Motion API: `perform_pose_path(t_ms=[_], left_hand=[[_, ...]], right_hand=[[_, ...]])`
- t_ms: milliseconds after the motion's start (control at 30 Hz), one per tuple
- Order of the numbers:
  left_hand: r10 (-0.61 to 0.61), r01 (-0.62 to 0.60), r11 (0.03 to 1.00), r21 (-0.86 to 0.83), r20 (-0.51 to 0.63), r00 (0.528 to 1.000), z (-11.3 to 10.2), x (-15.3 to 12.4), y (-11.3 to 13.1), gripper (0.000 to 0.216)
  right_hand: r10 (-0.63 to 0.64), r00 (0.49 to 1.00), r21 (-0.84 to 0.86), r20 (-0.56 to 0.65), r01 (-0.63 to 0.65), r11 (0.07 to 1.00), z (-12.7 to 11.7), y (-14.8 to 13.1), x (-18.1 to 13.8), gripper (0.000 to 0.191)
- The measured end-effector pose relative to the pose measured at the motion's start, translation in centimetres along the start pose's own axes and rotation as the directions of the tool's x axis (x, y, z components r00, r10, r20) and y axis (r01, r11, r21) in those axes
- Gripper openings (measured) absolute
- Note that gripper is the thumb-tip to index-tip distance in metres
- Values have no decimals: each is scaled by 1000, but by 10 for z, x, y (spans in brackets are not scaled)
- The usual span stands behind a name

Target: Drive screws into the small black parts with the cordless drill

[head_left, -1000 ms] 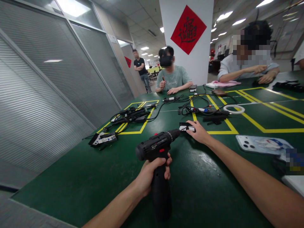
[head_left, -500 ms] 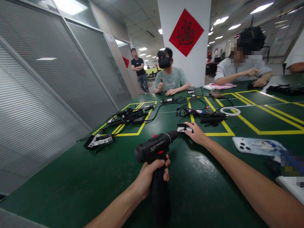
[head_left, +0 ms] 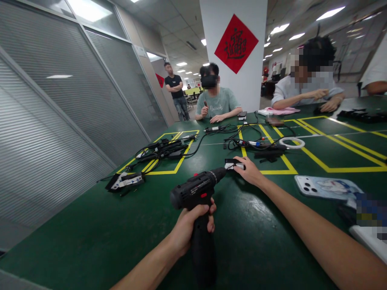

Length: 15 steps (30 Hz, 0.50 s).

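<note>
A black cordless drill point(head_left: 198, 188) with red buttons is gripped round its handle by my left hand point(head_left: 189, 225). Its chuck points away from me and to the right. At the chuck's front is a small black-and-white block-shaped part point(head_left: 231, 165), and whether the bit touches it I cannot tell. My right hand point(head_left: 249, 171) is closed on the right end of that part, fingers over its top, holding it at the green table point(head_left: 250, 209). The part's right end is hidden behind the fingers.
Black cables point(head_left: 165, 149) lie in a heap at the left, with a black-and-white part point(head_left: 125, 181) in front. More cables and a white ring point(head_left: 292, 143) lie beyond my right hand. A phone point(head_left: 328, 187) rests at the right. Co-workers sit across the table.
The view has shifted very slightly. Both hands, the drill and the small part keep the same places relative to each other.
</note>
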<state>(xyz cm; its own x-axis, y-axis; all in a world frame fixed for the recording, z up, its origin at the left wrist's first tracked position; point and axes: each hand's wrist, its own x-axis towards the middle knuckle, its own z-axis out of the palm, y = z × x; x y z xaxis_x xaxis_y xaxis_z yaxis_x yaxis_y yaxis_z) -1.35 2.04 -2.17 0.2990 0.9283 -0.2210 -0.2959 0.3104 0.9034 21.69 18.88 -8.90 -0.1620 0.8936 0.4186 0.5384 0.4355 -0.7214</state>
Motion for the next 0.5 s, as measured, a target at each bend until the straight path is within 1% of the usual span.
perform_pose_path(t_ms=[267,500], left_hand=[[19,-19,999,26,22,1000,-1,1,-1,19],[24,-24,1000,6,17,1000,-1,1,-3,19]], right_hand=[[18,1000,-8,0,-18,1000,0,-1,0,37],[0,1000,-19,-7,-1,1000,-1,1,0,36]])
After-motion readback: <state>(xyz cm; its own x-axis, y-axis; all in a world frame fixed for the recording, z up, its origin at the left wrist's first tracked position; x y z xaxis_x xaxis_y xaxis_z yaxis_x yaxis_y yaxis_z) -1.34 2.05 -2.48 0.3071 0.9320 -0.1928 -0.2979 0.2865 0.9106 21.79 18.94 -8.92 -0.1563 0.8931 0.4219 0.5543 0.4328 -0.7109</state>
